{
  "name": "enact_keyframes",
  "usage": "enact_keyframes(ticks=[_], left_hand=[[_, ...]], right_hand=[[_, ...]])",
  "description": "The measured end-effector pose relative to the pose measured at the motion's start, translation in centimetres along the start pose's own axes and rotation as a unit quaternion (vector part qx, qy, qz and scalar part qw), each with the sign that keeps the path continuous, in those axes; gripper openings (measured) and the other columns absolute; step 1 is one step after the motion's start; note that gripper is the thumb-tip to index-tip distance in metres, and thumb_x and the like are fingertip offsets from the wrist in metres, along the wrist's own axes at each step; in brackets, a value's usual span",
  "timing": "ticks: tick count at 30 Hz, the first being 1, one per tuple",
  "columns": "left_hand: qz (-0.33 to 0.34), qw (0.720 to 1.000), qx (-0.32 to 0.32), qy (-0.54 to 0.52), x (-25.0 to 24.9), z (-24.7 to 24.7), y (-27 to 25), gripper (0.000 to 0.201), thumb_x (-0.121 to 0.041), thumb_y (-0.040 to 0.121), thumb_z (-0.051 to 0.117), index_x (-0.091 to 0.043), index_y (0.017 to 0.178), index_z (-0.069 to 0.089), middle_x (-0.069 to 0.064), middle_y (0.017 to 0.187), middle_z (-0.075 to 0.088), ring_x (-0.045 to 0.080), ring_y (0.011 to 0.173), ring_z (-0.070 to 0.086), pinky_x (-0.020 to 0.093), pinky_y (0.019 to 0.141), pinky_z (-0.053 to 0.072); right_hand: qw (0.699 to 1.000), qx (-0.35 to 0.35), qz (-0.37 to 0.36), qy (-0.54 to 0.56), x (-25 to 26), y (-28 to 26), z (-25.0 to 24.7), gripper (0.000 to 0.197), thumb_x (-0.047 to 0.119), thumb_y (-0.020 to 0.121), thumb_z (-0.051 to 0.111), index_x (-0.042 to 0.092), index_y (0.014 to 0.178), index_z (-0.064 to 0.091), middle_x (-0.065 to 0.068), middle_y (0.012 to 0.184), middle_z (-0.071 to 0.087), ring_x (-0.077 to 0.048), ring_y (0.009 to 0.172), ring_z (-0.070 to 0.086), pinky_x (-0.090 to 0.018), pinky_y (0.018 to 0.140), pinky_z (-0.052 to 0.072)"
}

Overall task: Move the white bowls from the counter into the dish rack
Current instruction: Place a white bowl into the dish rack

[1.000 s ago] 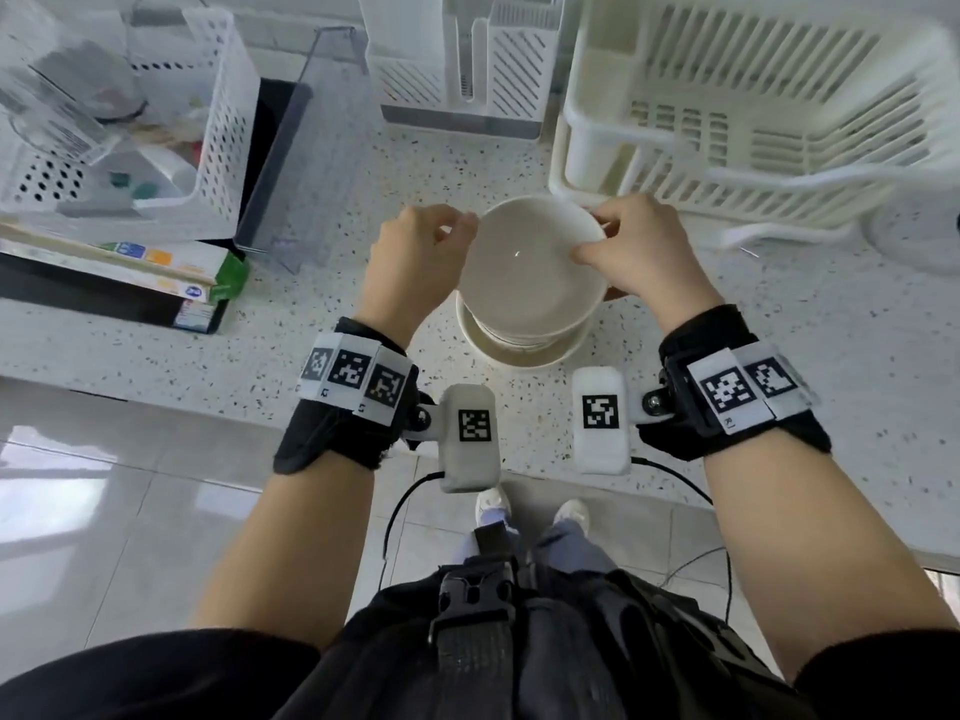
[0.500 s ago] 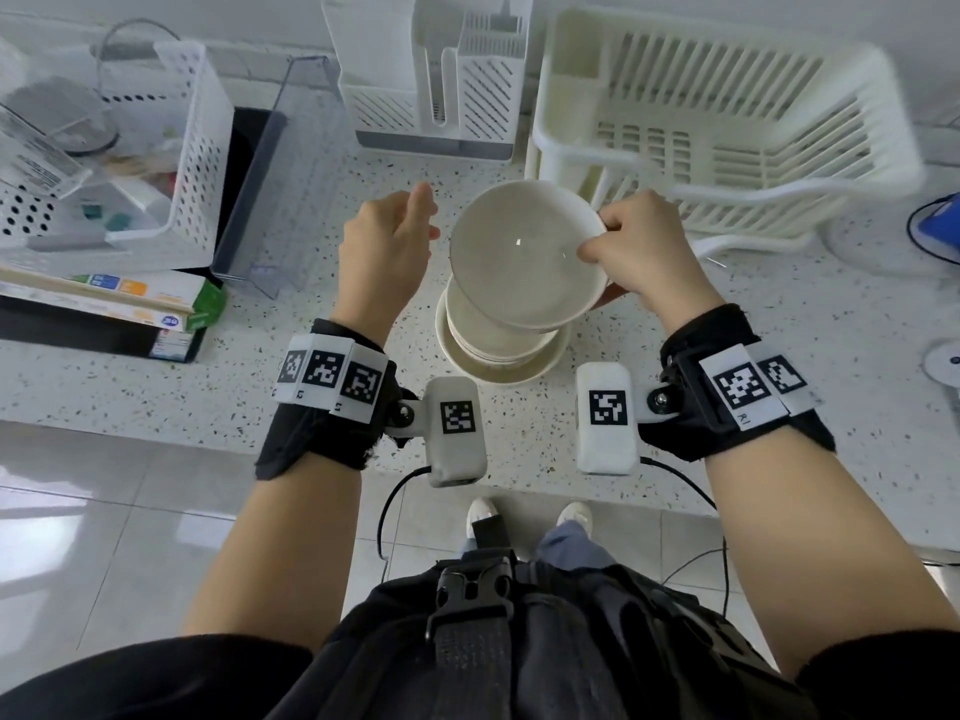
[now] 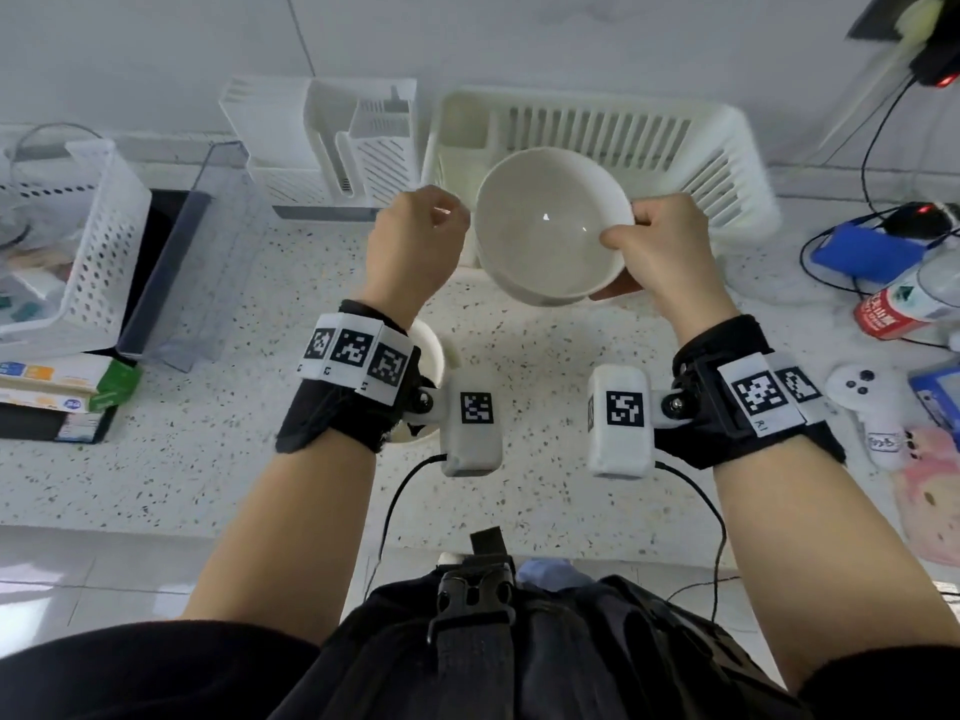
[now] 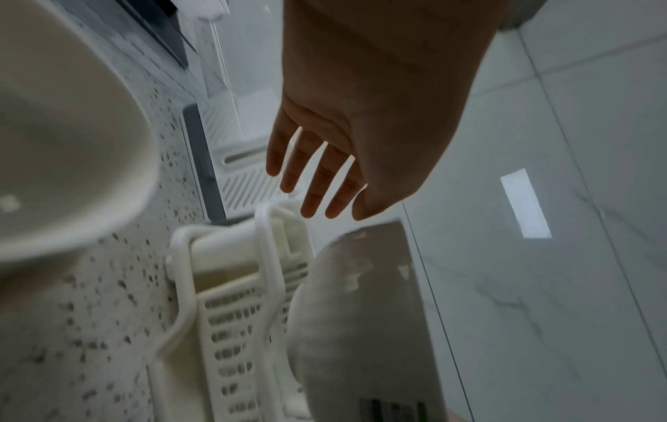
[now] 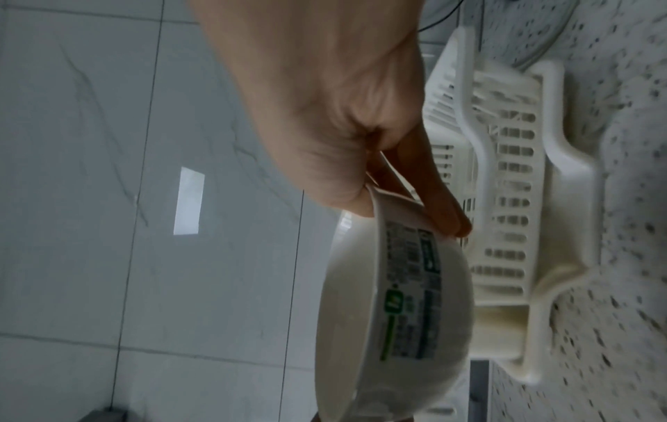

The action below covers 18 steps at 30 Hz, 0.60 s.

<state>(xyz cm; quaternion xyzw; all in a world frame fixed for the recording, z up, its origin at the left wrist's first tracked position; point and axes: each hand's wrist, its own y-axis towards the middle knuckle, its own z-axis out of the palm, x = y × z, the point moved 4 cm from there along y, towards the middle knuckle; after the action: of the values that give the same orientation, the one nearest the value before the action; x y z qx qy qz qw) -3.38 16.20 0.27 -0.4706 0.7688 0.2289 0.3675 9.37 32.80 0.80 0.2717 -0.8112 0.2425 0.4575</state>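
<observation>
My right hand (image 3: 623,252) holds a white bowl (image 3: 550,226) by its right rim, raised above the counter in front of the white dish rack (image 3: 717,153). In the right wrist view the thumb lies inside the rim and the fingers (image 5: 444,205) press the outer wall of the bowl (image 5: 361,328), which bears a printed label. My left hand (image 3: 431,226) hovers just left of the bowl, apart from it, holding nothing; its fingers (image 4: 314,182) hang loosely. The remaining bowls (image 3: 428,350) sit stacked on the counter, mostly hidden under my left wrist, and show as a bowl rim (image 4: 72,157) in the left wrist view.
A white utensil holder (image 3: 332,142) stands left of the rack. Further left are a clear container (image 3: 208,241) and a perforated basket (image 3: 78,241). At the right lie cables, a blue device (image 3: 862,252), a water bottle (image 3: 904,298) and a white controller (image 3: 862,387).
The top bowl has come off the stack and moved up toward the rack in my right hand. My left hand let go of its rim and rose alongside.
</observation>
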Motion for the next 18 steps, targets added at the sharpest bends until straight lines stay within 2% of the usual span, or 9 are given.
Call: enact_keyframes(ticks=[3, 5, 9, 11, 12, 13, 15, 18], left_hand=[[0.009, 1.0, 0.012, 0.019, -2.1, 4.0, 1.5, 0.028, -0.028, 0.089, 0.054, -0.012, 0.109, 0.066, 0.002, 0.108, 0.069, 0.018, 0.099, 0.062, 0.027, 0.081, 0.047], [0.016, 0.999, 0.017, 0.024, -3.4, 6.5, 2.5, 0.029, -0.026, 0.088, 0.056, -0.009, 0.11, 0.065, 0.005, 0.111, 0.069, 0.019, 0.104, 0.062, 0.026, 0.084, 0.046], [0.022, 0.998, 0.041, 0.048, -5.4, 11.1, 4.2, 0.03, -0.023, 0.089, 0.056, -0.01, 0.115, 0.063, 0.006, 0.116, 0.067, 0.018, 0.109, 0.06, 0.025, 0.087, 0.043], [0.015, 0.996, 0.053, 0.067, -5.9, 12.8, 5.1, 0.032, -0.023, 0.089, 0.055, -0.011, 0.118, 0.062, 0.005, 0.119, 0.065, 0.019, 0.112, 0.058, 0.024, 0.088, 0.041], [0.012, 0.994, 0.063, 0.085, -6.0, 13.6, 5.5, 0.033, -0.022, 0.088, 0.055, -0.012, 0.12, 0.061, 0.005, 0.122, 0.064, 0.02, 0.114, 0.057, 0.025, 0.09, 0.041], [0.008, 0.992, 0.078, 0.103, -6.1, 14.2, 6.0, 0.035, -0.02, 0.088, 0.055, -0.011, 0.121, 0.06, 0.006, 0.124, 0.063, 0.022, 0.116, 0.056, 0.027, 0.094, 0.041], [0.002, 0.986, 0.111, 0.122, -6.2, 15.3, 6.9, 0.039, -0.016, 0.086, 0.056, -0.01, 0.124, 0.057, 0.008, 0.129, 0.059, 0.024, 0.119, 0.053, 0.032, 0.099, 0.041], [-0.001, 0.98, 0.143, 0.138, -6.2, 16.5, 8.4, 0.044, -0.017, 0.085, 0.06, -0.011, 0.128, 0.054, 0.008, 0.133, 0.056, 0.023, 0.122, 0.052, 0.032, 0.1, 0.04]], right_hand=[[1.0, -0.014, 0.004, 0.015, -1.6, 2.1, -3.1, 0.015, -0.006, 0.08, 0.058, -0.02, 0.086, 0.059, -0.014, 0.085, 0.058, -0.024, 0.06, 0.066, -0.052, 0.055, 0.061], [0.999, -0.022, 0.007, 0.025, -2.7, 3.6, -5.0, 0.015, -0.006, 0.08, 0.057, -0.022, 0.08, 0.057, -0.016, 0.082, 0.054, -0.028, 0.063, 0.068, -0.057, 0.058, 0.059], [0.999, -0.031, 0.019, 0.03, -5.1, 6.9, -8.3, 0.015, -0.006, 0.078, 0.053, -0.02, 0.073, 0.054, -0.017, 0.08, 0.051, -0.038, 0.066, 0.067, -0.057, 0.057, 0.059], [0.998, -0.037, 0.024, 0.038, -5.9, 8.5, -9.4, 0.016, -0.006, 0.078, 0.052, -0.023, 0.076, 0.053, -0.029, 0.083, 0.054, -0.044, 0.07, 0.066, -0.057, 0.057, 0.059], [0.998, -0.04, 0.025, 0.044, -6.1, 9.3, -9.8, 0.016, -0.007, 0.079, 0.051, -0.023, 0.078, 0.054, -0.035, 0.09, 0.057, -0.041, 0.068, 0.066, -0.056, 0.057, 0.06], [0.998, -0.042, 0.026, 0.048, -6.3, 10.2, -10.1, 0.015, -0.007, 0.079, 0.051, -0.021, 0.078, 0.055, -0.035, 0.095, 0.06, -0.035, 0.065, 0.067, -0.055, 0.058, 0.06], [0.997, -0.044, 0.027, 0.053, -6.7, 12.0, -10.6, 0.012, -0.007, 0.08, 0.049, -0.013, 0.076, 0.058, -0.021, 0.086, 0.063, -0.025, 0.065, 0.067, -0.053, 0.061, 0.061], [0.996, -0.042, 0.035, 0.065, -7.2, 15.0, -10.7, 0.015, -0.008, 0.081, 0.046, -0.011, 0.081, 0.06, -0.005, 0.076, 0.059, -0.024, 0.064, 0.066, -0.053, 0.065, 0.061]])
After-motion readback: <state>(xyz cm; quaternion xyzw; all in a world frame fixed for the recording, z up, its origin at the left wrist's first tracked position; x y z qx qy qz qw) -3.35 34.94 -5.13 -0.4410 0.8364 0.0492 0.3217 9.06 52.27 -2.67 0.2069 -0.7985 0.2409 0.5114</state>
